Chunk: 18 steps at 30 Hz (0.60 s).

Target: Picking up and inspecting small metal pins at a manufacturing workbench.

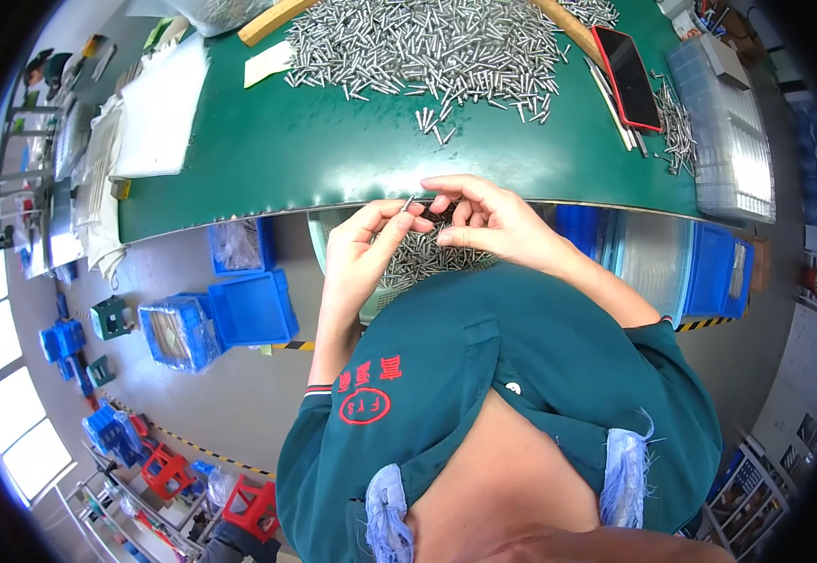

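Observation:
My left hand pinches a small silvery metal pin between thumb and fingertips, just off the table's front edge. Close beside it, my right hand has its fingers curved and apart, and I see nothing between them. Below both hands, a pale green basin holds many similar pins; my hands and shirt hide part of it. A large heap of metal pins covers the far middle of the green table, with a few loose pins in front of it.
Wooden bars flank the heap. To the right lie a red-edged phone, thin sticks, a smaller pin pile and clear plastic trays. White sheets lie left. Blue bins stand below the table.

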{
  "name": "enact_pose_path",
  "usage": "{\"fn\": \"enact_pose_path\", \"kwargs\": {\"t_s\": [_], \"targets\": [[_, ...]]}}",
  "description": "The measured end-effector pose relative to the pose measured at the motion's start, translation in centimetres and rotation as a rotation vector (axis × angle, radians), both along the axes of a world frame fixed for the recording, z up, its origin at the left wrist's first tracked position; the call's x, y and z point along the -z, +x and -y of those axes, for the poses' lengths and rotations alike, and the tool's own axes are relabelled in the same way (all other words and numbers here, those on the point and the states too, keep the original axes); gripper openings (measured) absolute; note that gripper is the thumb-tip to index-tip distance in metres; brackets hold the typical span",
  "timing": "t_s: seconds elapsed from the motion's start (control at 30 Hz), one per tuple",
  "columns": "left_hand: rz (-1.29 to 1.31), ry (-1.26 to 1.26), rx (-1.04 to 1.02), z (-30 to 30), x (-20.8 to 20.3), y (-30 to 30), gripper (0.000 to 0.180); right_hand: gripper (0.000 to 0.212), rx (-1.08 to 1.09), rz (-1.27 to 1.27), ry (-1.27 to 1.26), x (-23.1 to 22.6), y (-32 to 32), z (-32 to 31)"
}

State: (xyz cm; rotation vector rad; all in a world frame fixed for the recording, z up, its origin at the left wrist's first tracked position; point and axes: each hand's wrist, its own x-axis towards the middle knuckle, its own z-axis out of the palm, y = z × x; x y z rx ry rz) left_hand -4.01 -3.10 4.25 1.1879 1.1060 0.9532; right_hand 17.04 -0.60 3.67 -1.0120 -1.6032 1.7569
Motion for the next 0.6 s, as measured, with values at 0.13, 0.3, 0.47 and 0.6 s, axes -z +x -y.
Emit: {"fn": "enact_pose_path", "kwargs": {"t_s": [0.13, 0.3, 0.47, 0.6], "targets": [[-0.018, 0.007, 0.002, 0.0, -0.2, 0.6, 0.020, 0.053, 0.187, -0.312, -0.052, 0.1, -0.7, -0.1], [-0.004, -0.008, 0.080, 0.1, 0.0, 1.8, 0.020, 0.053, 0.212, -0.276, 0.109, 0.3, -1.1, -0.4], [-0.017, 0.001, 0.107, -0.1, 0.3, 2.2, 0.019, 0.051, 0.196, -0.251, 0.259, 0.2, -0.9, -0.5], [-0.010, -0.011, 0.112, -0.3, 0.2, 2.3, 0.019, 0.051, 0.215, -0.291, 0.145, 0.2, -0.9, -0.4]]}}
